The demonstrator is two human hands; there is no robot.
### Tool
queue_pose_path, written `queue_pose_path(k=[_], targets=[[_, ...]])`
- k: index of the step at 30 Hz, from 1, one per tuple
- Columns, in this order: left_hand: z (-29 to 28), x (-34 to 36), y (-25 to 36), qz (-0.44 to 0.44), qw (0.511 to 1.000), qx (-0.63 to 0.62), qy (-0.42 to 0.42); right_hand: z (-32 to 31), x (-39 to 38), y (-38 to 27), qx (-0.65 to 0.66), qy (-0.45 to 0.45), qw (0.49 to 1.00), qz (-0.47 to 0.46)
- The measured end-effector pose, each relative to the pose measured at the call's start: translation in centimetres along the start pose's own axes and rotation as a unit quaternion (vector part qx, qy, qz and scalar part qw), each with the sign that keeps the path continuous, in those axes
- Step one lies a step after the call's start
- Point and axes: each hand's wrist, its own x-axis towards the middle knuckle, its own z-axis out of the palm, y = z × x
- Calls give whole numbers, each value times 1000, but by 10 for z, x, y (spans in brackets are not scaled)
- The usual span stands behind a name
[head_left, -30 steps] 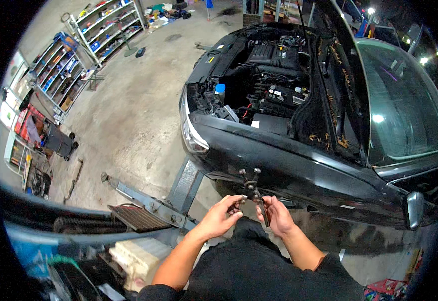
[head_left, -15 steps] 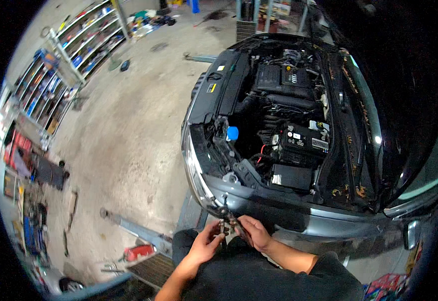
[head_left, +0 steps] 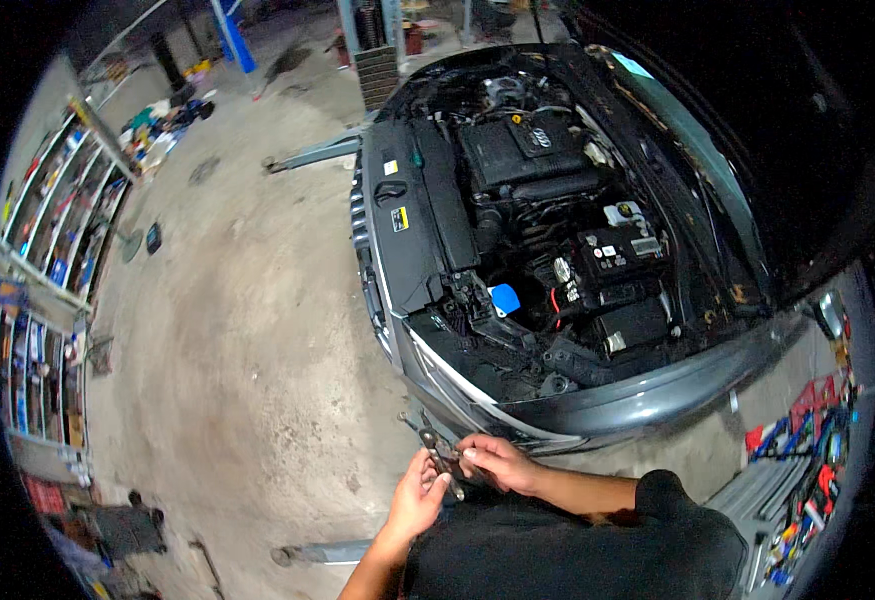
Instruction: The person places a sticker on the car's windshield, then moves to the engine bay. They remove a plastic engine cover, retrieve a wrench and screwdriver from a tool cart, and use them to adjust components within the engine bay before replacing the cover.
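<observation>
Both hands are close together at the front corner of a dark grey car (head_left: 597,400). My left hand (head_left: 420,497) pinches a metal wrench (head_left: 442,462), its rounded end pointing up and away from me. A second slim metal tool (head_left: 409,421) sticks out beyond it, its kind unclear. My right hand (head_left: 497,464) is closed at the same bundle of tools, thumb and fingers together. What exactly lies in its fingers is partly hidden.
The car's bonnet is up over the engine (head_left: 532,150), with a battery (head_left: 612,255) and blue filler cap (head_left: 504,299). Lift arms (head_left: 322,152) lie on the concrete floor (head_left: 227,350). Shelves (head_left: 67,200) stand left; assorted tools (head_left: 807,500) lie lower right.
My view has turned, so the car appears rotated and tools at the lower right show more. The tools in my hands have shifted, and the wrench now shows more plainly.
</observation>
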Motion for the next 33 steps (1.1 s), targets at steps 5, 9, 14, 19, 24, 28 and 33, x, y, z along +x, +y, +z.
queue_pose_path(k=[5,9,14,19,24,28,33], targets=[[-90,64,38,4,997,13,-76,50,67,-23,-44,17,997,-65],[-165,123,74,29,991,62,-113,73,151,-36,111,58,991,-49],[-287,211,93,43,982,160,-91,107,297,-50,224,44,973,-31],[-390,290,126,47,990,98,-89,144,425,-85,295,25,953,-62],[-458,378,168,32,980,112,-162,158,504,-128,285,62,951,-100],[-475,463,196,90,947,168,-258,158,544,-153,338,155,912,-171],[-486,553,239,72,880,201,-425,173,578,-172,332,280,857,-276]])
